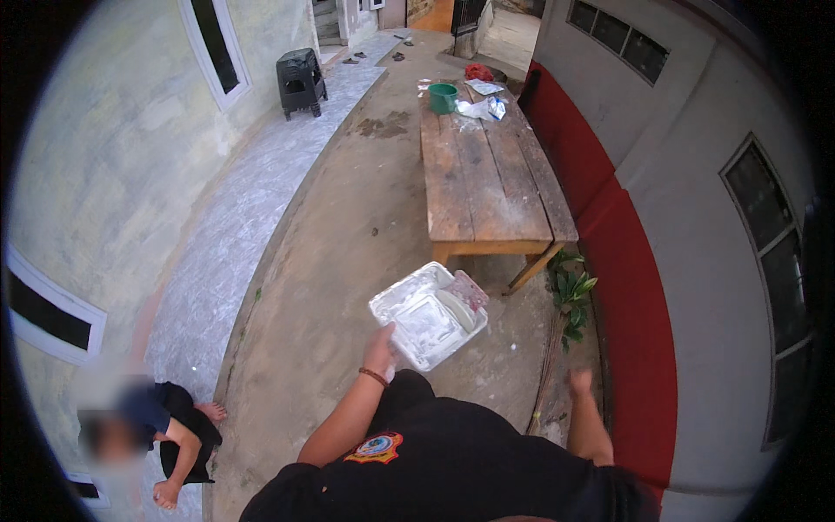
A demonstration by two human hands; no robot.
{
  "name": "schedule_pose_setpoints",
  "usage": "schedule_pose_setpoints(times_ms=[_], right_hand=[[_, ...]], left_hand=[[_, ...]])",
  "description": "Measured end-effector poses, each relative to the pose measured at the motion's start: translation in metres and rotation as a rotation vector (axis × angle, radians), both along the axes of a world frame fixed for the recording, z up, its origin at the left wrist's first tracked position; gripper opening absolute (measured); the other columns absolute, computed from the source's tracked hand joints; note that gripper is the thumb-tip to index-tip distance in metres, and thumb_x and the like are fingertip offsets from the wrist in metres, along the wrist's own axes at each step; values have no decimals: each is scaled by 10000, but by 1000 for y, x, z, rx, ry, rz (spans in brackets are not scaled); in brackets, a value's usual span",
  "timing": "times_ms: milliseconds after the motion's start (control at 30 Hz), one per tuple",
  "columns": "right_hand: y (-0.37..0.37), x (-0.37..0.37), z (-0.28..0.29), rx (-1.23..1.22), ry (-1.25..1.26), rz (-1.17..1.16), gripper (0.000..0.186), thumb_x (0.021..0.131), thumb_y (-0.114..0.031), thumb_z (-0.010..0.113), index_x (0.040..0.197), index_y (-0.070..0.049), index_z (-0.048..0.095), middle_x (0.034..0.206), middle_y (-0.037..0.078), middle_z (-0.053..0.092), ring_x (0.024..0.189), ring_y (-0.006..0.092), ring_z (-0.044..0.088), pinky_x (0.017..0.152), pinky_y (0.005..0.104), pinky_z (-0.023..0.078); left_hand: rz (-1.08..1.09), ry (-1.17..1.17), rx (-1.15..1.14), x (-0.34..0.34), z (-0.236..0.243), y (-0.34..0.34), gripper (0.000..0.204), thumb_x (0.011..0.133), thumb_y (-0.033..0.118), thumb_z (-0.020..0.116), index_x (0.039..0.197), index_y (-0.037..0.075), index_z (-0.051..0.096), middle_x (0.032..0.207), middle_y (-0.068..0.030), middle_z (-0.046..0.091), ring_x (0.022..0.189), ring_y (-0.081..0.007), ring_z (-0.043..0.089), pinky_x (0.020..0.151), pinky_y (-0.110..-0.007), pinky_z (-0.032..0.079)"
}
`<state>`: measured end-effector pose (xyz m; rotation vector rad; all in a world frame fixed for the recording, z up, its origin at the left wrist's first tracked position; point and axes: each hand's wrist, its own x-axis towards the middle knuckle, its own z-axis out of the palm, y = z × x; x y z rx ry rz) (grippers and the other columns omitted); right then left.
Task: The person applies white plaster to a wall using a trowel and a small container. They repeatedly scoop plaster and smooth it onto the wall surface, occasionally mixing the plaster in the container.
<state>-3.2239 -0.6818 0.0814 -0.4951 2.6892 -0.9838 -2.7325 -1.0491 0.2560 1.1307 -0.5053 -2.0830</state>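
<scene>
My left hand [380, 350], a beaded bracelet on its wrist, is closed on the near left rim of a white plastic tub [391, 306]. White powdery or pasty residue coats the inside of the tub. A whitish curved piece [454, 311] leans along its right side, and a pinkish, smeared flat piece [470, 290] sticks out over the far right rim; I cannot make out their kinds. Down at my right side hangs my right hand [581, 380], away from the tub and near a leafy plant. It is small and blurred, so its fingers do not show clearly.
Ahead stands a wooden table [487, 204] bearing a green bucket [443, 98], a crumpled plastic bag [484, 109] and a red bundle. The plant [571, 296] grows beside a red-and-grey wall. A person [178, 435] sits at lower left; a black stool [301, 83] stands farther off.
</scene>
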Motion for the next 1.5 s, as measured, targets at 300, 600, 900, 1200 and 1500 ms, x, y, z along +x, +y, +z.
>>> schedule_pose_setpoints(times_ms=[300, 600, 900, 1200, 1500], right_hand=[[-399, -140, 139, -264, -157, 143, 170, 978, -137, 585, 981, 0, 687, 793, 77, 690, 658, 180, 671, 583, 347, 538], [-666, -280, 144, -47, 134, 543, 360, 835, -255, 724, 1070, 17, 712, 997, 231, 721, 957, 390, 695, 828, 448, 536], [-1004, -440, 96, 19, 220, 550, 339, 861, -281, 684, 1078, -22, 701, 988, 255, 714, 969, 452, 683, 854, 527, 532], [-1152, -511, 53, 83, 213, 363, 390, 870, -324, 703, 1177, -84, 699, 1238, 220, 684, 1164, 395, 648, 971, 506, 518], [-1020, -462, 76, -395, 121, 412, 391, 866, -199, 700, 1233, -62, 692, 1268, 203, 681, 1165, 376, 655, 976, 426, 500]], left_hand=[[108, 8, 13, -145, -3, -182, 405, 960, 277, 676, 1299, 78, 579, 1236, -63, 629, 1092, -232, 632, 902, -421, 533], [39, -165, 52, -335, -65, -304, 361, 991, 245, 637, 1249, -5, 604, 1179, -102, 685, 1031, -239, 674, 900, -404, 558], [71, -483, 64, -407, -48, -324, 445, 1000, 245, 623, 1370, 5, 561, 1233, -89, 661, 1081, -209, 648, 922, -371, 538], [224, -867, 14, -404, -68, -268, 353, 965, 98, 661, 1285, -39, 603, 1134, -90, 690, 1012, -175, 665, 863, -330, 576], [403, -1010, -107, -392, -32, -239, 237, 956, 39, 648, 1184, -27, 642, 1078, -85, 705, 938, -149, 671, 829, -311, 572]])
